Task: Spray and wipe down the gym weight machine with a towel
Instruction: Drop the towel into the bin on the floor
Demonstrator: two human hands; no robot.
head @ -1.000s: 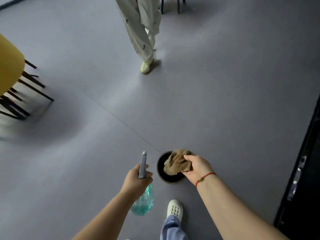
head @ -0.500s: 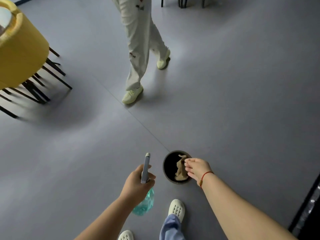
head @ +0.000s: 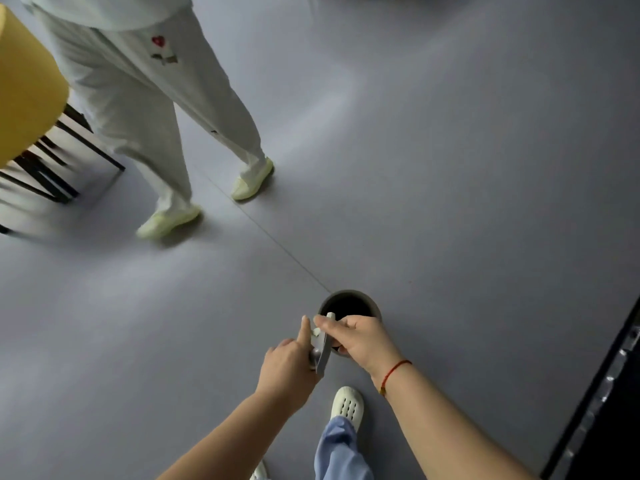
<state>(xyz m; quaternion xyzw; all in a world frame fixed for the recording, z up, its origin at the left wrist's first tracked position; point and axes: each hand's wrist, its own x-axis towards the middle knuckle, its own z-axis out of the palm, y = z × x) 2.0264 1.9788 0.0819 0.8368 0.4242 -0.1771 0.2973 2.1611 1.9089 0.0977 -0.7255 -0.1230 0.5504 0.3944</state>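
Observation:
My left hand (head: 287,367) grips the spray bottle by its grey sprayer head (head: 322,355), with the index finger pointing up; the hand hides the bottle's body. My right hand (head: 362,341) reaches across and pinches the tip of the sprayer head between thumb and fingers. Just beyond both hands a small round dark bin (head: 372,304) stands on the floor. Its inside looks black and no towel shows in it or anywhere else.
A person in white trousers (head: 138,109) and pale shoes steps across the upper left. A yellow chair (head: 24,84) with black legs sits at the left edge. A dark metal frame (head: 609,386) runs along the right edge. My white clog (head: 346,405) is below the hands.
My right hand let go of the brown towel over the bin and moved onto the sprayer tip. The person in white walked closer, toward the left.

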